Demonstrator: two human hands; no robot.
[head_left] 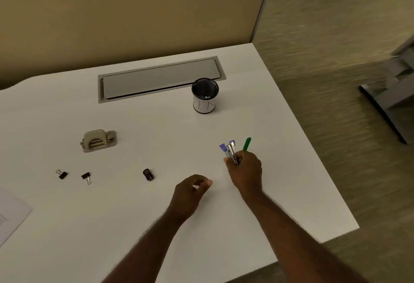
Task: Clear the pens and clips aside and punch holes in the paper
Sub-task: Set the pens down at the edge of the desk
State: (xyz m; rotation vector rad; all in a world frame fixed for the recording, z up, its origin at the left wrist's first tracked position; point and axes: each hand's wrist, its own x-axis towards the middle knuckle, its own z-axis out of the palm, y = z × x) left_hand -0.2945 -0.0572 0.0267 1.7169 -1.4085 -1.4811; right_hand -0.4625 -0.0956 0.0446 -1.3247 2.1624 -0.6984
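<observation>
**Gripping a bundle of pens above the white table**

Holding several pens (pixel 233 151) in a closed fist, the right hand (pixel 245 171) hovered over the right part of the table (pixel 156 215). The pens stood roughly upright out of the fist: two with purple tips, a silvery one between them, and a green pen (pixel 247 144) at the right. The left hand (pixel 190 195) sat just to the near left of it, fingers curled in loosely with the thumb tip close to the forefinger; nothing could be seen in its grasp.

A black mesh pen cup (pixel 205 95) with a white paper label stood upright farther back, well apart from the right hand, in front of a grey cable hatch (pixel 160 79) set into the table. The beige hole punch (pixel 98 141) lay at the left, far from both hands. Nearer, along the left side, two black binder clips (pixel 61 174) (pixel 86 176) lay apart from each other, and a small black object (pixel 148 174) rested closer to the left hand. A sheet of paper (pixel 11 215) showed at the left edge, partly cut off by the frame.
</observation>
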